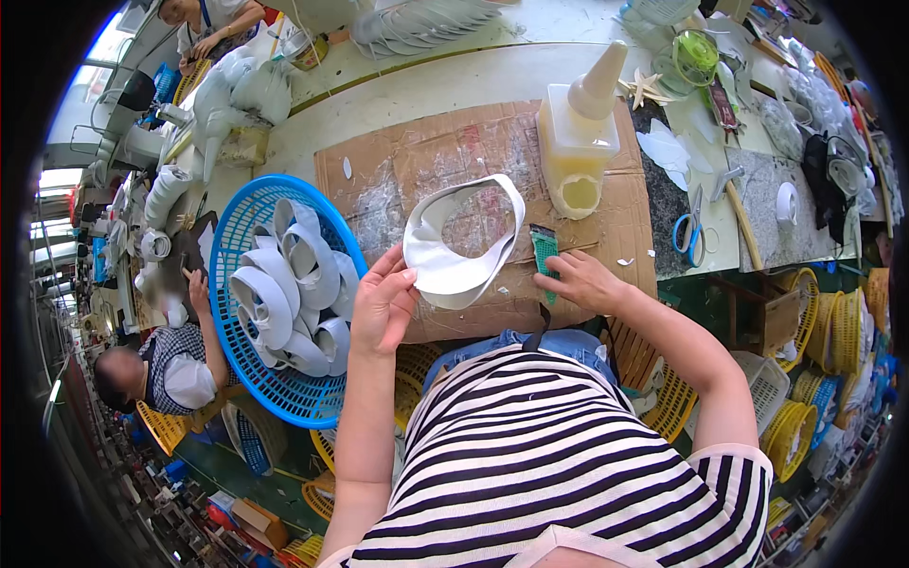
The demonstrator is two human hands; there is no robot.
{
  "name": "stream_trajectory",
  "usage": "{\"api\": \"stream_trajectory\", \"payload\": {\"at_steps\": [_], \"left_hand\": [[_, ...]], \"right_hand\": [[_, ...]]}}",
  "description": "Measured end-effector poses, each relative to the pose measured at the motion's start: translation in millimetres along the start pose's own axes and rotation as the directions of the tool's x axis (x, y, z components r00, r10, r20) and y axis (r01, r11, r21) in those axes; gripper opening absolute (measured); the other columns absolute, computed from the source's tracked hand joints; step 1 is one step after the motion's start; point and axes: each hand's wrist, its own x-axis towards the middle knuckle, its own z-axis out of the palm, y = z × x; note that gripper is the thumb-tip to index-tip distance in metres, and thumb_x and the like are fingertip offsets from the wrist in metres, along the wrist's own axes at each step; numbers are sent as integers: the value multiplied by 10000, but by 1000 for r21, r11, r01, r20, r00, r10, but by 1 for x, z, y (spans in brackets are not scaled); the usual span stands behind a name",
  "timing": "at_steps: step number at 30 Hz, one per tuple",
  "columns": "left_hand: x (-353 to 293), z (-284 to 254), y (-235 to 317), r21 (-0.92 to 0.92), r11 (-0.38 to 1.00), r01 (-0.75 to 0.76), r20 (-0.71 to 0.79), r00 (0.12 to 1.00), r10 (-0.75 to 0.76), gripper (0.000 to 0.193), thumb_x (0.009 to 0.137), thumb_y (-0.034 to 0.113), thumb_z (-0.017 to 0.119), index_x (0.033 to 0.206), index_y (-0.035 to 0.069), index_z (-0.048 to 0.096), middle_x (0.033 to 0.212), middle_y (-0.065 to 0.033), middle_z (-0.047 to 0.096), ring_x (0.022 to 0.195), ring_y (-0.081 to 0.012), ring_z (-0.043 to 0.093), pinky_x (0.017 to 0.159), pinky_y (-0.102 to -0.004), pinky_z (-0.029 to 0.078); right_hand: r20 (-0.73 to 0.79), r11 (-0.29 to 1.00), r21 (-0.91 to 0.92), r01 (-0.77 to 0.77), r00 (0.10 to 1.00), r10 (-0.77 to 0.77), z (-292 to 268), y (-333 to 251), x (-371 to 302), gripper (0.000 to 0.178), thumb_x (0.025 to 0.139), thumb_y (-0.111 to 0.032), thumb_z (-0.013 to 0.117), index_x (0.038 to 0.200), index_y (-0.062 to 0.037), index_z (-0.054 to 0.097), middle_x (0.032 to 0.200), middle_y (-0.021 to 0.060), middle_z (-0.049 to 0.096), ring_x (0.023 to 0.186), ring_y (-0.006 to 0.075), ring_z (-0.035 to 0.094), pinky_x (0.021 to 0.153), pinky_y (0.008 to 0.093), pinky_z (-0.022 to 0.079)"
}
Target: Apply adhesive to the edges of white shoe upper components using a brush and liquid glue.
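My left hand (pixel 383 301) pinches the lower left edge of a white loop-shaped band (pixel 453 272), wide at the near side and narrow at the far side. It is held above a glue-stained cardboard sheet (pixel 379 161). Right of the band, my right hand (pixel 579 282) has its fingers closed on a flat green strip (pixel 544 254); its exact kind I cannot make out. A clear squeeze bottle (pixel 578 142) with a pale cone nozzle and yellowish liquid stands beyond that hand. To the left, a blue plastic basket (pixel 220 256) holds several similar white bands (pixel 265 303).
On the right lie blue-handled scissors (pixel 689 235), a wooden-handled hammer (pixel 743 222) and a white tape roll (pixel 787 203). White stacked pieces (pixel 426 26) are at the back. One person (pixel 180 364) sits at the left, another (pixel 213 24) at the far left. Yellow baskets (pixel 791 440) stand low at right.
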Motion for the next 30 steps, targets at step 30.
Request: {"api": "stream_trajectory", "payload": {"at_steps": [30], "left_hand": [[-26, -2, -7, -187, 970, 155, 112, 984, -136, 443, 794, -37, 584, 1230, -43, 505, 1140, -138, 597, 1016, -210, 597, 919, -340, 470]], "right_hand": [[-57, 22, 998, 58, 721, 691, -62, -66, 45, 124, 910, -37, 506, 971, 38, 584, 805, 84, 594, 675, 139, 562, 620, 256, 447]]}}
